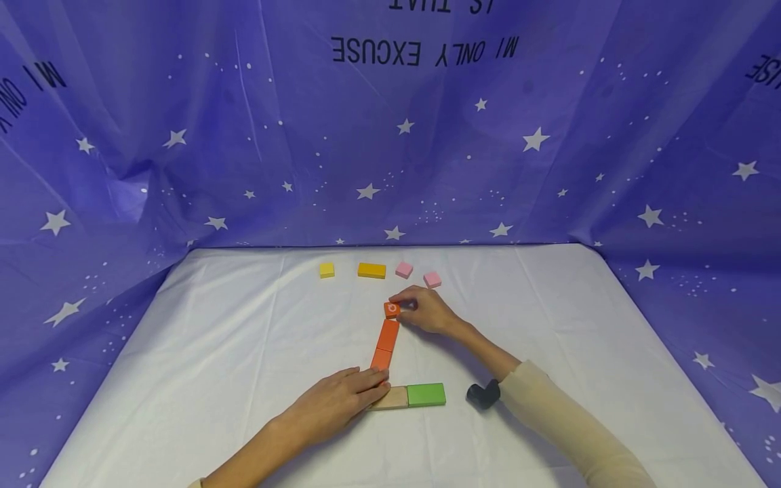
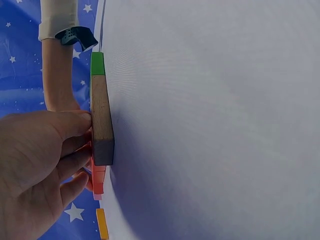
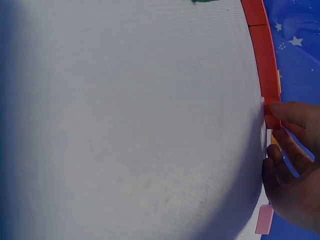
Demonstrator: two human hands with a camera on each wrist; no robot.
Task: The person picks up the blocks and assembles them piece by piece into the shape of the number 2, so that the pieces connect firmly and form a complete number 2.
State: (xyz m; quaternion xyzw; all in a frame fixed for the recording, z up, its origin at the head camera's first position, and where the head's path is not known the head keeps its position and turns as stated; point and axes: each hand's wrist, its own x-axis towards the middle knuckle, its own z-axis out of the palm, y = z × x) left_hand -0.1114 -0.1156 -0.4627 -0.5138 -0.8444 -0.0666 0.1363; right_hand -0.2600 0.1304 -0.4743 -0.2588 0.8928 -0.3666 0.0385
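Note:
In the head view my right hand (image 1: 430, 310) pinches a small orange-red square block (image 1: 391, 311) with a white mark on top. That block sits at the far end of a slanted row of red rectangular blocks (image 1: 387, 335). My left hand (image 1: 337, 405) lies over the near end of the row, its fingertips on the red block and a plain wooden block (image 1: 392, 398). The fingers hide the corner where these meet. Against the wooden block's right end stands a green block (image 1: 426, 394). In the left wrist view, the thumb touches the wooden block (image 2: 102, 115).
Behind the row lie a pale yellow block (image 1: 327, 270), a darker yellow rectangular block (image 1: 371, 271) and two pink blocks, one left (image 1: 404, 270) and one right (image 1: 432, 279). A dark device (image 1: 484, 394) is at the right sleeve. White cloth covers the table; a starry purple curtain hangs around it.

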